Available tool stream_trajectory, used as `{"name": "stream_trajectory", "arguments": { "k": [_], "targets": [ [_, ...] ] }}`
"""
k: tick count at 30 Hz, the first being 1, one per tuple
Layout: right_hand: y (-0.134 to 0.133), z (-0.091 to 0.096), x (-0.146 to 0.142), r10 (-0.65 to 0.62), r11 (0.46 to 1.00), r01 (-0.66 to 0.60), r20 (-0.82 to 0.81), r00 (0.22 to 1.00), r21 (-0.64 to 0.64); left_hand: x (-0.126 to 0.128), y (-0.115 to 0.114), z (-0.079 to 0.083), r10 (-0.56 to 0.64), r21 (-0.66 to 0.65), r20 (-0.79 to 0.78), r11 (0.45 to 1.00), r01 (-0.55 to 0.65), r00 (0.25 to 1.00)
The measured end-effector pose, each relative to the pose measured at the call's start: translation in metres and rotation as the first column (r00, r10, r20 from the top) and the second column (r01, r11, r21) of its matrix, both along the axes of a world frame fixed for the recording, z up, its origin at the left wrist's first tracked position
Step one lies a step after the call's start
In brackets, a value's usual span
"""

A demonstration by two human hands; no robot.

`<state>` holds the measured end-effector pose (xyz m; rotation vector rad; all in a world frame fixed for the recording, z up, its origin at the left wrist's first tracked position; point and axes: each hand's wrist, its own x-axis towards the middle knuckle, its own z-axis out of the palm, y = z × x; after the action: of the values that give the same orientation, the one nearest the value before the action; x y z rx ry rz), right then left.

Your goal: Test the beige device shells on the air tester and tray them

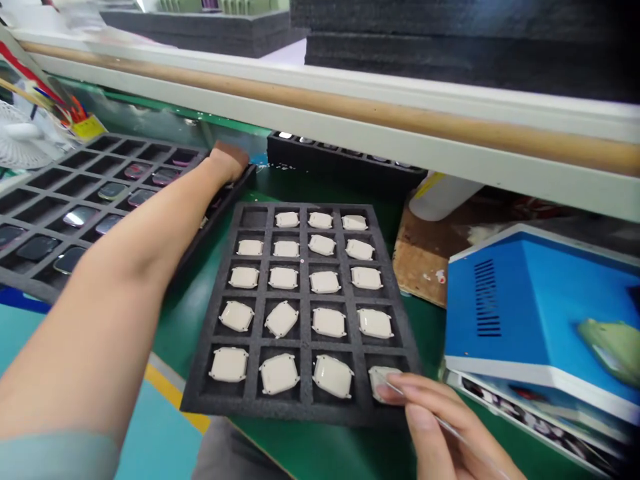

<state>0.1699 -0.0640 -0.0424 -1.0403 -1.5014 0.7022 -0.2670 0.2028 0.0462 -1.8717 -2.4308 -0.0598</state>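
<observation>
A black foam tray [305,408] lies on the green mat in front of me, its pockets filled with several white watch-case parts [329,322]. My right hand [440,433] rests at the tray's near right corner, fingers pinched on a thin metal tool [450,427] whose tip touches the white part in the corner pocket [383,381]. My left arm stretches forward and left; my left hand [227,162] reaches the far edge of a second black tray [30,280] holding dark glass-faced pieces. Its fingers are hidden.
A blue metal box [530,313] stands at the right, with a brown board [425,257] and a white bottle [443,193] behind it. A shelf rail [350,110] crosses overhead with black foam stacked above. Another black tray [345,160] sits at the back. A white fan [20,140] is far left.
</observation>
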Motion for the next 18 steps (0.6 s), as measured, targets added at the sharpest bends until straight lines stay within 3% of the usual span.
{"name": "stream_trajectory", "arguments": {
  "k": [3,6,7,9,11,12,13,15,18],
  "targets": [
    [0.004,0.000,0.005,0.060,0.998,-0.060,-0.015,0.998,0.034,0.041,-0.055,0.006,-0.083,0.121,0.057,0.990,0.076,0.995],
    [0.005,-0.005,0.006,0.080,0.997,-0.079,-0.071,0.994,0.016,0.103,-0.137,0.005,-0.195,0.252,0.192,0.957,0.144,0.962],
    [0.005,-0.006,0.006,0.078,0.997,-0.077,-0.093,0.993,0.014,0.126,-0.167,0.001,-0.264,0.350,0.439,0.931,0.107,0.859],
    [0.005,-0.008,0.005,0.069,0.997,-0.063,-0.137,0.988,0.044,0.174,-0.218,-0.010,-0.349,0.388,0.786,0.921,0.033,0.510],
    [0.005,-0.007,0.003,0.071,0.993,-0.055,-0.156,0.985,0.106,0.219,-0.253,-0.025,-0.323,0.332,0.923,0.943,-0.009,0.206],
    [0.006,-0.006,0.002,0.073,0.989,-0.052,-0.154,0.985,0.141,0.237,-0.263,-0.033,-0.290,0.293,0.952,0.956,-0.017,0.096],
    [0.007,-0.004,0.001,0.074,0.984,-0.049,-0.146,0.987,0.173,0.253,-0.269,-0.041,-0.258,0.258,0.966,0.966,-0.025,0.013],
    [0.009,-0.001,0.000,0.069,0.977,-0.042,-0.125,0.990,0.207,0.275,-0.273,-0.054,-0.230,0.225,0.971,0.972,-0.067,-0.069],
    [0.012,0.002,0.001,0.034,0.978,-0.010,-0.109,0.994,0.208,0.287,-0.268,-0.066,-0.261,0.249,0.963,0.957,-0.150,-0.066]
  ]
}}
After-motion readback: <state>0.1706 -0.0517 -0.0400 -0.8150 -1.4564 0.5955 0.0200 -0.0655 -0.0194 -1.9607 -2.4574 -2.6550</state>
